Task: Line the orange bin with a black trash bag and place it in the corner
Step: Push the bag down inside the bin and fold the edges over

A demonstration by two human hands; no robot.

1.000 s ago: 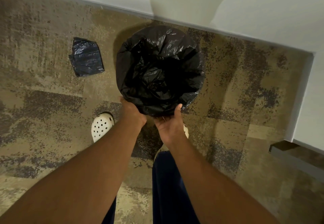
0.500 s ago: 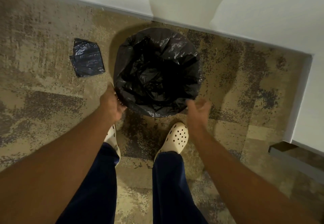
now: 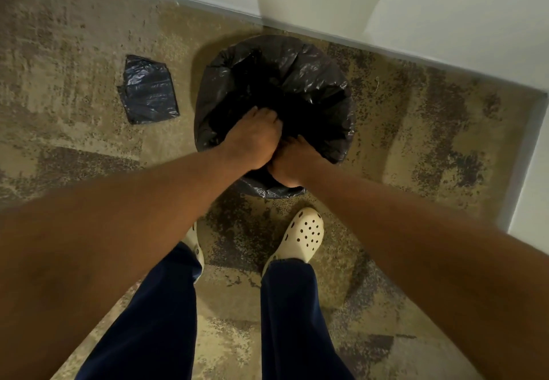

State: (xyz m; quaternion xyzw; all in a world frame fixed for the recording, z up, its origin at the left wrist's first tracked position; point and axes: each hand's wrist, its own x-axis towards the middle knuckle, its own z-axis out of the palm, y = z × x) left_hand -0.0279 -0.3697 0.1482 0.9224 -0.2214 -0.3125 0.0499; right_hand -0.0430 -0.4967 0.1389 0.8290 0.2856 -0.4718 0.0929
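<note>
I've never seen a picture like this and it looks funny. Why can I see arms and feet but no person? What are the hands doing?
The camera sits on the person's head and looks down, so you see what they see: their own arms, legs and shoes, not their face. There is one picture, taken from up there. On the carpet stands a bin, wrapped all over in a black trash bag, close to the white wall. The left hand and right hand are together at the near edge, reaching into the bag. I can't tell exactly what the fingers grip. Beside the bin lies a folded bag. The cream shoes have little holes.
</note>
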